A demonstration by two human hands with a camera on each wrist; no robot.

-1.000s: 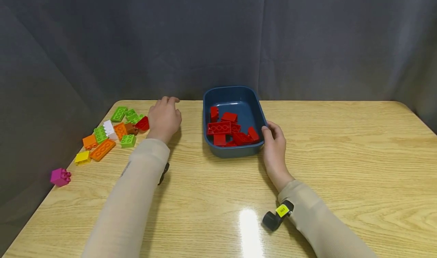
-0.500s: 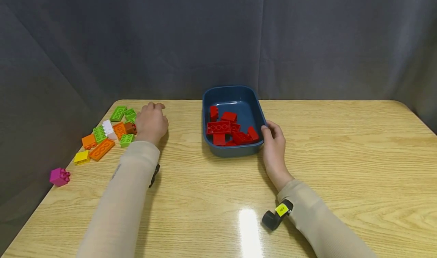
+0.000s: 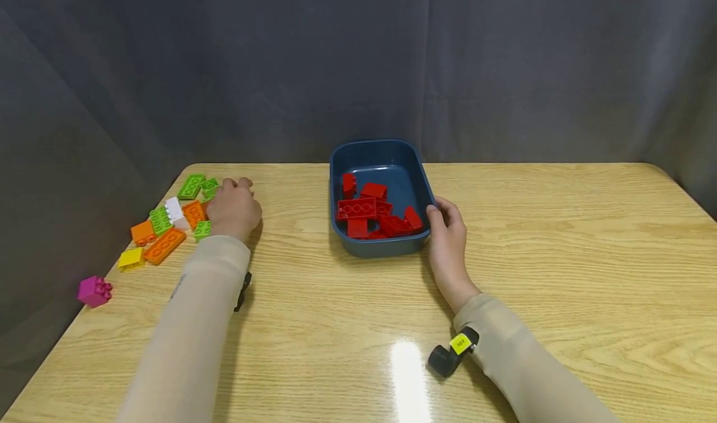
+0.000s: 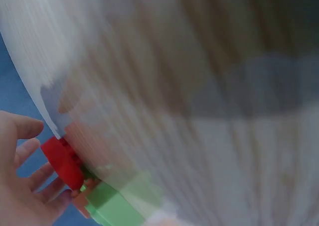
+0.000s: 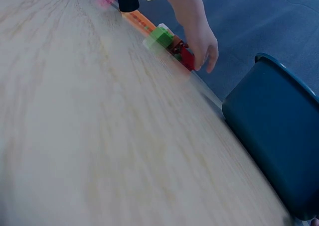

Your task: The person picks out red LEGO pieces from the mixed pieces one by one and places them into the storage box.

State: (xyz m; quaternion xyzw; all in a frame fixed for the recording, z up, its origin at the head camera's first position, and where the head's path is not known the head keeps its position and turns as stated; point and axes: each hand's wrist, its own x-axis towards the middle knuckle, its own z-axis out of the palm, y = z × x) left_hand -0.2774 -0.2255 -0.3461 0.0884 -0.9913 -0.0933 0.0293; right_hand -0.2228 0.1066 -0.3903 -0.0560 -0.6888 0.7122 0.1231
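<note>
In the head view my left hand [image 3: 235, 210] is lowered over the right end of the loose toy bricks. A red brick [image 4: 64, 164] lies between its thumb and fingers in the left wrist view, the fingers loosely spread around it. A brown brick and a green brick [image 4: 114, 206] sit right beside the red one. My right hand [image 3: 449, 249] holds the near right corner of a blue plastic bin [image 3: 386, 247], thumb over the rim. Several red bricks [image 3: 357, 209] are in the bin, mostly toward its near side.
Left of my left hand lie green, white [image 3: 177, 213], orange [image 3: 165, 246] and yellow [image 3: 131, 259] bricks. A magenta brick [image 3: 94, 291] sits at the table's left edge. A dark curtain [image 3: 358, 68] hangs behind the wooden table [image 3: 560, 255].
My left hand has moved left and down onto the bricks, covering the red brick from the head view. My right hand stays on the bin.
</note>
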